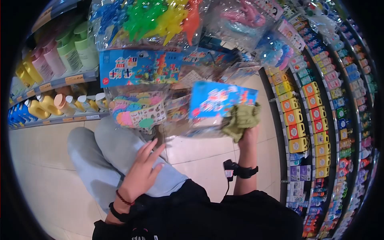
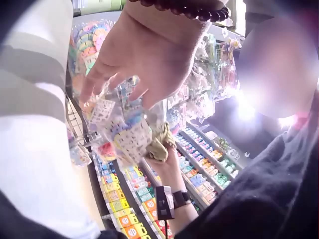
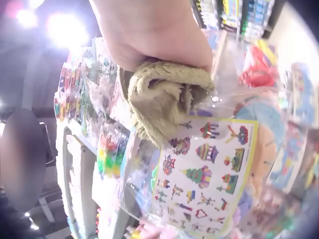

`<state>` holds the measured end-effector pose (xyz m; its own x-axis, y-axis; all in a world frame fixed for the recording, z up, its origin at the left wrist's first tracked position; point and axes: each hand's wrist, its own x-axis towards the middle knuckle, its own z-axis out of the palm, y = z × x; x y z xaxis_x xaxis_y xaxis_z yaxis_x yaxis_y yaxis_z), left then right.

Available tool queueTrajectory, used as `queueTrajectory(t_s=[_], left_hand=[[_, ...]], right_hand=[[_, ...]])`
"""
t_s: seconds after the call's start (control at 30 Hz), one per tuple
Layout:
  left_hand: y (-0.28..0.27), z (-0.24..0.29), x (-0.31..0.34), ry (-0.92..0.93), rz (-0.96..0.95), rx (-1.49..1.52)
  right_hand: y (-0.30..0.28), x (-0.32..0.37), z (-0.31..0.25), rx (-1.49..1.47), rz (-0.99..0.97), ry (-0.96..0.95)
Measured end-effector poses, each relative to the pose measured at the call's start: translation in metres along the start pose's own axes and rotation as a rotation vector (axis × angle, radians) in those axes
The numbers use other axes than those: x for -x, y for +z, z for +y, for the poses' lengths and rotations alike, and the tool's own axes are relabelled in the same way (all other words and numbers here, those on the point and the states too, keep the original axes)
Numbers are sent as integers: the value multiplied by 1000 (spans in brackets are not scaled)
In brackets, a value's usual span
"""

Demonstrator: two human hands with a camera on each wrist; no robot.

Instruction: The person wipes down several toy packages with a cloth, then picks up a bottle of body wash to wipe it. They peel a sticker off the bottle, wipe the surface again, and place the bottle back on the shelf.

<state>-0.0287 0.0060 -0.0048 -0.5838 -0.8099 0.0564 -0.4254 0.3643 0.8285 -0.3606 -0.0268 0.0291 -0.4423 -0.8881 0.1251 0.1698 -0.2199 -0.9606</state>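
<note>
My right hand (image 1: 250,136) grips a crumpled olive-green cloth (image 1: 242,118), which hides most of its fingers. Right against the cloth is a clear plastic toy packet with a blue header card (image 1: 212,100), held up off the floor. In the right wrist view, the packet shows a printed picture sheet (image 3: 204,174) and pastel plastic pieces (image 3: 264,134) behind the film. My left hand (image 1: 142,168) holds nothing; its fingers are spread above my knee, close below a hanging packet of pastel discs (image 1: 138,110).
More toy packets hang ahead, including a bag of colourful figures (image 1: 148,20) and a blue-carded pack (image 1: 140,68). Pump bottles (image 1: 68,52) line the left shelf. Long shelves of yellow and red containers (image 1: 294,116) stand at the right. Pale floor tiles (image 1: 192,148) lie below.
</note>
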Motion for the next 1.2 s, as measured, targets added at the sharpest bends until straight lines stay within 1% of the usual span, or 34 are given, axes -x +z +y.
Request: queueTrajectory(t_s=[0.03, 0.1, 0.17, 0.2, 0.23, 0.3, 0.33, 0.43, 0.47, 0.67, 0.77, 0.87, 0.9, 0.97, 1.07, 1.1, 1.17, 1.2], left_hand=[[-1, -13, 2, -28, 24, -89], [0, -32, 5, -91, 73, -264], [-4, -31, 4, -135, 162, -365], [-5, -30, 4, -162, 206, -415], [-3, -33, 5, -141, 210, -464], [1, -39, 6, -104, 218, -565], [2, -40, 7, -90, 219, -575], [3, -42, 6, -51, 219, -598], [3, -42, 6, -43, 218, -600], [3, -46, 7, -16, 239, -593], [4, -46, 7, -10, 252, -581], [3, -45, 6, -5, 259, -575], [3, -44, 6, -4, 262, -574], [3, -46, 5, 1, 270, -577], [4, -48, 6, -3, 283, -577], [5, -48, 7, -7, 286, -575], [5, -48, 7, -6, 298, -571], [5, -47, 7, -4, 301, -570]], right_hand=[[-20, -15, -4, -4, 49, -31], [-39, -38, -21, -7, 110, -91], [-63, -62, -27, 53, 173, -116], [-72, -72, -29, 36, 174, -91], [-79, -81, -31, 18, 176, -64], [-91, -94, -35, -55, 33, -11], [-95, -98, -34, -92, -38, 17], [-99, -105, -28, -118, -23, 70], [-104, -110, -24, -117, -45, 90], [-109, -119, -21, -129, -57, 137], [-108, -124, -20, -38, -3, 160], [-123, -140, -8, 33, 75, 205], [-120, -141, -5, 104, 132, 188], [-111, -142, -1, 305, 344, 36], [-61, -112, -11, 458, 588, -333], [-41, -99, -16, 441, 588, -514], [-36, -88, -3, 410, 489, -830], [-17, -78, -5, 497, 376, -944]])
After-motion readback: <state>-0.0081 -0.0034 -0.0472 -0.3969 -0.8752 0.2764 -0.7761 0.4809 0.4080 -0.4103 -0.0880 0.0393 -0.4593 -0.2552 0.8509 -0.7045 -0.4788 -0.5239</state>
